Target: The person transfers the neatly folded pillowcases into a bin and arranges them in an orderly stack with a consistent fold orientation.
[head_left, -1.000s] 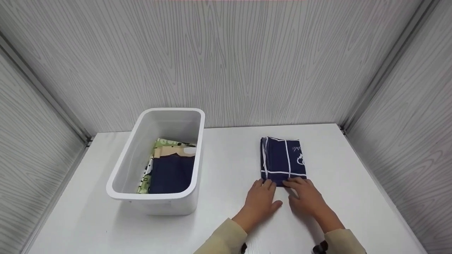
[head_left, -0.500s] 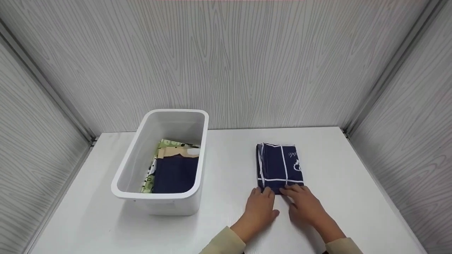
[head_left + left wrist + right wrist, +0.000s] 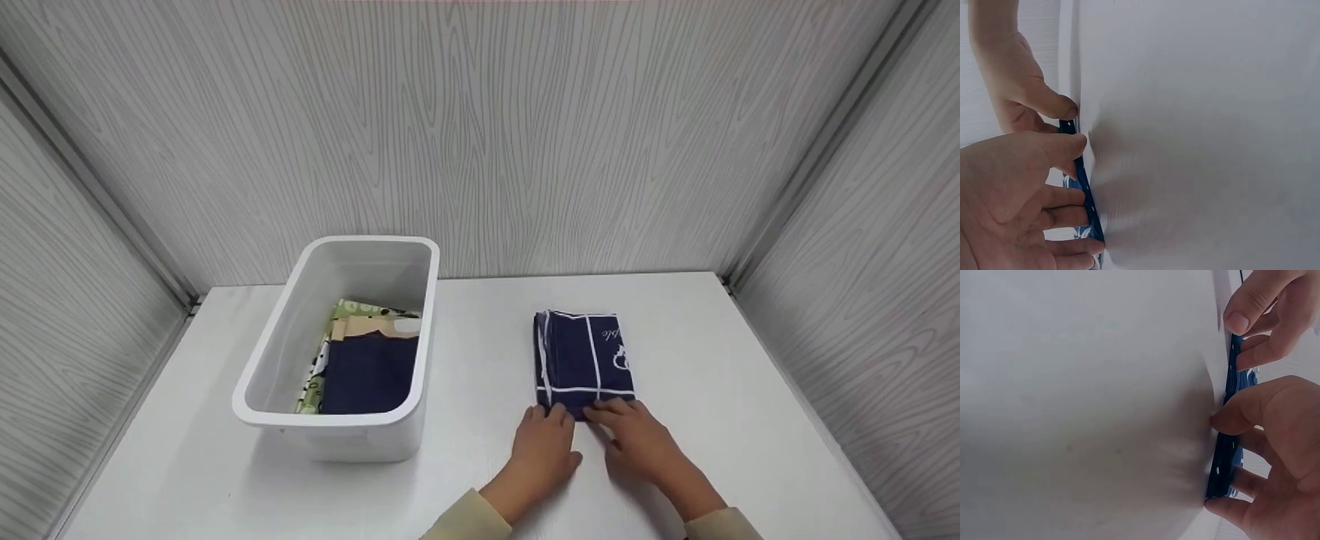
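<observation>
A folded navy-blue cloth [image 3: 574, 352] with white lines and white lettering lies on the right half of the white table. Both hands are at its front edge. The left hand [image 3: 541, 450] rests its fingertips on the left part of that edge, thumb out to the side. Beside it, the right hand [image 3: 637, 441] lays its fingers on the right part. Seen from the left wrist, the cloth's edge [image 3: 1088, 194] runs thin and dark along the fingers. In the right wrist view, the thumb [image 3: 1235, 413] reaches down in front of the edge.
A white plastic bin [image 3: 322, 420] stands on the left of the table. Inside it lie a folded navy and beige cloth [image 3: 371, 371] and a green patterned cloth [image 3: 311, 394]. Grey wood-grain panels [image 3: 480, 135] enclose the back and both sides.
The folded cloth has slid toward the person and a little left, with both hands moving along at its front edge. The head view has shifted slightly.
</observation>
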Available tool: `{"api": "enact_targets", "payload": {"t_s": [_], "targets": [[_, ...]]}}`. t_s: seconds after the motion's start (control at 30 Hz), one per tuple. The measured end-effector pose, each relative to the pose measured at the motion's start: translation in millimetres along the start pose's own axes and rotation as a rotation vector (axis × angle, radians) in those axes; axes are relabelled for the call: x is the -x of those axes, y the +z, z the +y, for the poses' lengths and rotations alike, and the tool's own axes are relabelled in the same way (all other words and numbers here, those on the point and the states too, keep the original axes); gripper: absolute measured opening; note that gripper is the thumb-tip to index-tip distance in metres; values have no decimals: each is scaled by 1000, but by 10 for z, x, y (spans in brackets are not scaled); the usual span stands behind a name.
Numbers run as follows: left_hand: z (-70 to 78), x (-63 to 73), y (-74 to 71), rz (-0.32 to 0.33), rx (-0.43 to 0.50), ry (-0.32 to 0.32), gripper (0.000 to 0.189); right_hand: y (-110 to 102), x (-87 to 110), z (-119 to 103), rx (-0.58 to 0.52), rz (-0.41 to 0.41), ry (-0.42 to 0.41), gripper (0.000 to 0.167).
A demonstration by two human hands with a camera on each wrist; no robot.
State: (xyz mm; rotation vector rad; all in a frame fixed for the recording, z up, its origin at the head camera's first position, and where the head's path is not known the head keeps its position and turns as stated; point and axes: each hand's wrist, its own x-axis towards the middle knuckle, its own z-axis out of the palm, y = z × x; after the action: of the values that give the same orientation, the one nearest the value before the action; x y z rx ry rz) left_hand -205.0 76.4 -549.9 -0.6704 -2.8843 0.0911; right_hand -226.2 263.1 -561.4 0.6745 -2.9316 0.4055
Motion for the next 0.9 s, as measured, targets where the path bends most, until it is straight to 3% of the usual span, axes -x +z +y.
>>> {"api": "enact_targets", "payload": {"t_s": [0.17, 0.4, 0.5, 0.73, 0.9], "targets": [[-19, 42, -10, 4, 18, -38, 56, 28, -7, -36, -86, 20, 3, 37], [-76, 155, -35, -17, 49, -62, 56, 20, 18, 10, -407, 32, 53, 39], [-127, 214, -50, -16, 51, -62, 55, 23, 23, -7, -485, 21, 54, 41], [-257, 295, -33, 48, 47, -71, 50, 28, 9, -106, -498, 18, 23, 39], [-407, 144, 68, 184, 76, -10, 58, 50, -39, -141, -317, 83, -2, 45]]}}
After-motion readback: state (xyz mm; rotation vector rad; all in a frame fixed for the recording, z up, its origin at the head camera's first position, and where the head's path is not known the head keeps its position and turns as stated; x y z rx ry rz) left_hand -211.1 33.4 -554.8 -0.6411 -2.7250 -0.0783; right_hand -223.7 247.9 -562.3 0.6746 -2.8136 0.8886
